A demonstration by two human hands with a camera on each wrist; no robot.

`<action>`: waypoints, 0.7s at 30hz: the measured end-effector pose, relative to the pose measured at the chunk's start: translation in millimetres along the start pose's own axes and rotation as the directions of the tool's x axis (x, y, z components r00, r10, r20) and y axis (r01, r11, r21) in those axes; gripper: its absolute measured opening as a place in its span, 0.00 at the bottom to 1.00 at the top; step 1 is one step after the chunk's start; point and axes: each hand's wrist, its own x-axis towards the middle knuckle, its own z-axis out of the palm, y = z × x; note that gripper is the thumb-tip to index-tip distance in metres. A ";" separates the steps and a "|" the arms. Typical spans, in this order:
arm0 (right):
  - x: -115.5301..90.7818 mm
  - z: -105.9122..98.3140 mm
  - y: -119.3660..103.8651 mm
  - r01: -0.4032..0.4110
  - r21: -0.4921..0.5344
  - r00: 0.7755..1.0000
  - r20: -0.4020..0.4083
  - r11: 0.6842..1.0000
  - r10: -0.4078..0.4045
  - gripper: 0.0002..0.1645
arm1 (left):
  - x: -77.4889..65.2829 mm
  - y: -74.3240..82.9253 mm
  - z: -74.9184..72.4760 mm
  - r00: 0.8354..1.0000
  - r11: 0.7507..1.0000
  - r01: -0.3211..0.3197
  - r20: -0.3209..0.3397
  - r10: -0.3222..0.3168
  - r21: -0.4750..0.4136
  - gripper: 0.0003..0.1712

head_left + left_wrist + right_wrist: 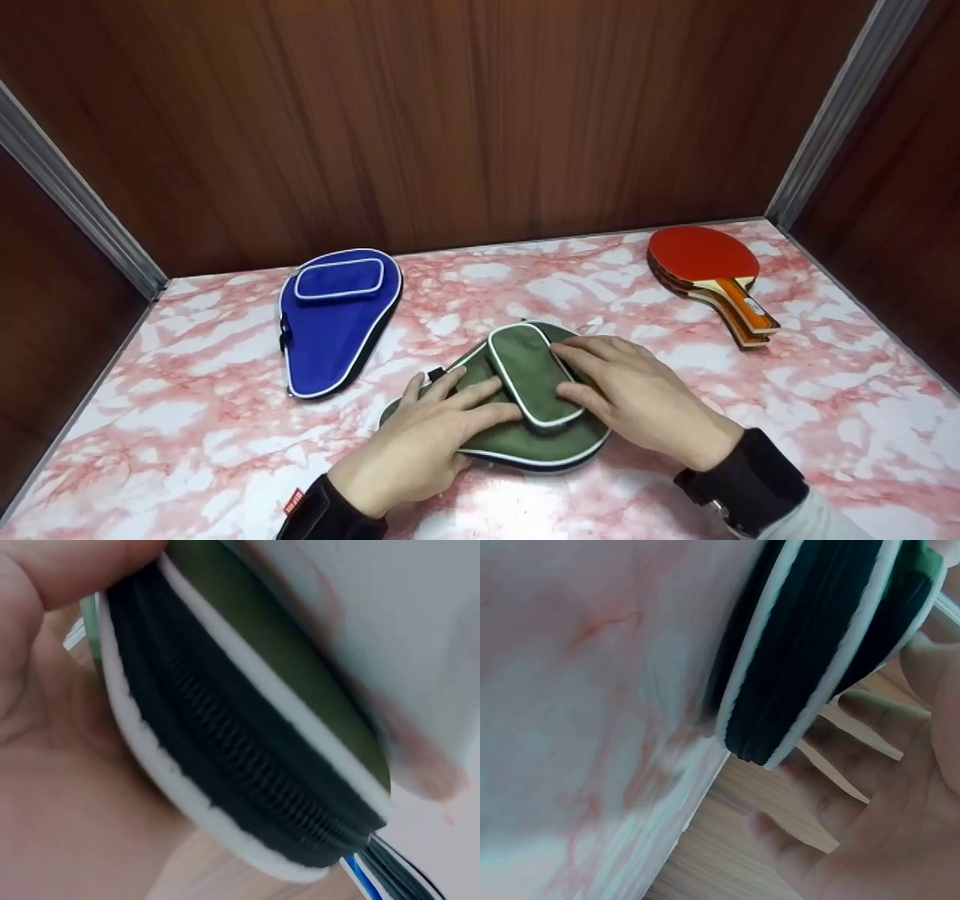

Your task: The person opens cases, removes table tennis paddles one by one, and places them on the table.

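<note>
A green table tennis bat case (525, 448) with white piping lies on the table, its narrow end to the left. On its wide part sits a raised pocket (526, 364). My left hand (427, 442) rests over the narrow half, fingers spread, with two fingertips near the pocket's edge. The right hand (645, 386) touches the pocket's right side with thumb and forefinger. In the left wrist view the case's black zip (240, 750) runs along the edge beside the palm. The right wrist view shows the right fingers (832, 802) extended beyond the case's dark side (802, 652).
A blue bat case (322, 337) with its own pocket lies at the back left. Two stacked table tennis bats (703, 255), red face up, lie at the back right, handles toward the front right. Brown wood-grain panels (480, 127) enclose the marbled table (825, 420).
</note>
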 end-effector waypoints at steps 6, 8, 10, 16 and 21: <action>0.1 6.1 1.1 -0.009 0.056 0.999 0.051 0.998 0.006 0.42 | -0.4 -6.4 -9.5 1.000 0.990 -0.025 0.001 0.025 -0.136 0.34; -0.5 7.5 -0.3 -0.016 0.069 0.998 0.062 0.997 0.012 0.42 | 1.8 -4.5 -11.0 0.996 0.993 0.009 -0.083 -0.019 -0.119 0.25; -1.0 9.1 -1.6 -0.020 0.063 0.998 0.064 0.998 0.016 0.41 | 5.5 0.0 -9.2 0.980 0.995 0.069 -0.180 -0.080 -0.068 0.26; -2.4 10.8 -6.2 -0.011 0.009 0.998 0.063 1.000 0.011 0.38 | 16.1 12.1 7.5 0.964 0.979 0.196 -0.194 -0.182 0.051 0.38; -2.9 -1.5 -7.9 0.009 0.025 0.996 0.090 1.000 -0.011 0.37 | 16.5 9.2 9.2 0.980 0.983 0.172 -0.116 -0.165 0.059 0.35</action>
